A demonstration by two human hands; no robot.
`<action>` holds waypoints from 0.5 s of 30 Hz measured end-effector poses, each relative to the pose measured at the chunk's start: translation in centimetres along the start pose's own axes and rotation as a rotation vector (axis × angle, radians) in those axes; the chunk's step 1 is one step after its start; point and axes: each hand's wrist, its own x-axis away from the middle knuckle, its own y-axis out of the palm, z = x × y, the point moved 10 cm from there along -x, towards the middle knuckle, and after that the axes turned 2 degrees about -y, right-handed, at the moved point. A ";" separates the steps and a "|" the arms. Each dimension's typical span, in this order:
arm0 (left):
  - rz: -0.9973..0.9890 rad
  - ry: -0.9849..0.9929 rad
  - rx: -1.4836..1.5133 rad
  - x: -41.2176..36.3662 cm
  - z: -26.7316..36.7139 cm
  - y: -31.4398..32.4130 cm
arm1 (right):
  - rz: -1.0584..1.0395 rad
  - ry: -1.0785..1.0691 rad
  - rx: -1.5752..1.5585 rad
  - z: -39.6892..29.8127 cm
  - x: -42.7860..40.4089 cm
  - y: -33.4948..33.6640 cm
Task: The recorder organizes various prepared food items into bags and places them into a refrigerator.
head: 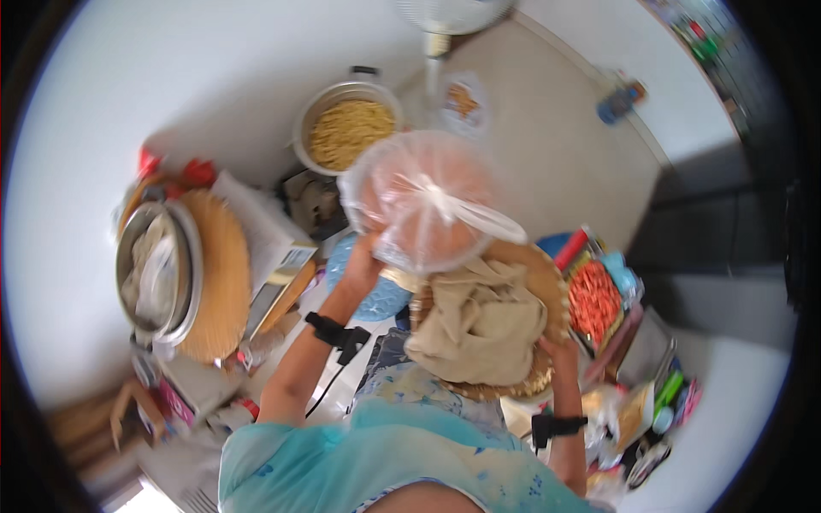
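A clear plastic bag (442, 211), knotted at the top, wraps a rounded pinkish-orange load. My left hand (367, 261) holds it from its near left side, with some fingers hidden beneath. Below and right of the bag is a round woven basket (553, 288) with a folded beige cloth (474, 327) in it. At the basket's near right rim, my right hand (559, 351) grips the edge. The bag overlaps the far part of the basket in view; whether they touch, I cannot tell.
A metal pot (301, 131) of yellow food pieces stands by the wall, near a white fan (436, 45). Stacked metal basins (192, 320) and a round wooden board (221, 276) lean left. A blue stool seat (378, 301) is below the bag. Red pieces (593, 301) fill a container on the right.
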 end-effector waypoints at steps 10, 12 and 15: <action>-0.106 -0.017 -0.110 -8.4 5.3 11.8 | -0.173 -0.078 0.033 -4.4 -7.5 5.5; -0.107 -0.022 -0.162 -11.1 5.8 15.2 | -0.206 -0.048 0.084 -5.7 -9.3 5.5; -0.113 -0.016 -0.206 -14.7 6.0 19.6 | -0.236 -0.163 0.045 -9.4 -10.1 4.8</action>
